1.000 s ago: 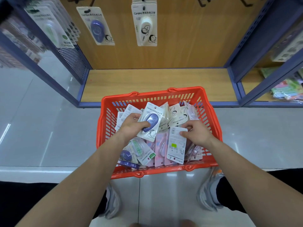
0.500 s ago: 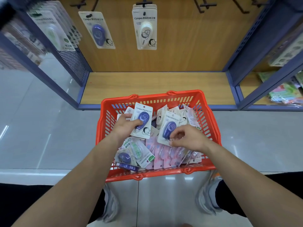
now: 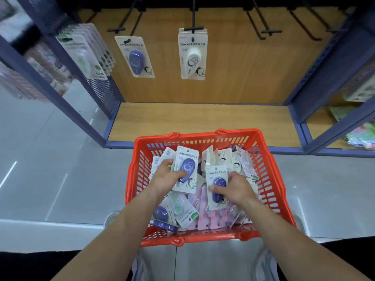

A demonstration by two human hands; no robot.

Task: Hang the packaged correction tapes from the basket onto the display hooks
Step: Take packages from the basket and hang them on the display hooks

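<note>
Wood-backed display bay (image 3: 223,84) sits well beyond your fingertips, grey floor (image 3: 60,169) below it. Red basket (image 3: 199,133) is on the floor right at the bay's front edge, so the reach from pile to hook is short. Both your hands are inside it.

Loose packs (image 3: 205,214) lie heaped under and around your fingers, pink ones on your wrist side. Up past your fingers, a hung blue pack (image 3: 135,57) and a hung white pack (image 3: 192,54) show which hook takes which colour. Green packs (image 3: 83,55) hang further left. Empty hooks (image 3: 265,32) are up and right of your right hand.

Left hand (image 3: 168,179): fingers curled round a blue correction tape pack (image 3: 186,169), thumb on the blister. Card is upright with the hang hole away from you, which looks pre-oriented for a hook.

Right hand (image 3: 235,189): fingers narrow, pinching a second blue pack (image 3: 216,185) at the blister, same orientation.

Neither hand is open. My read: you're pairing matching blues for the blue hook in one trip. Both packs are low in the basket, well apart from any hook.
</note>
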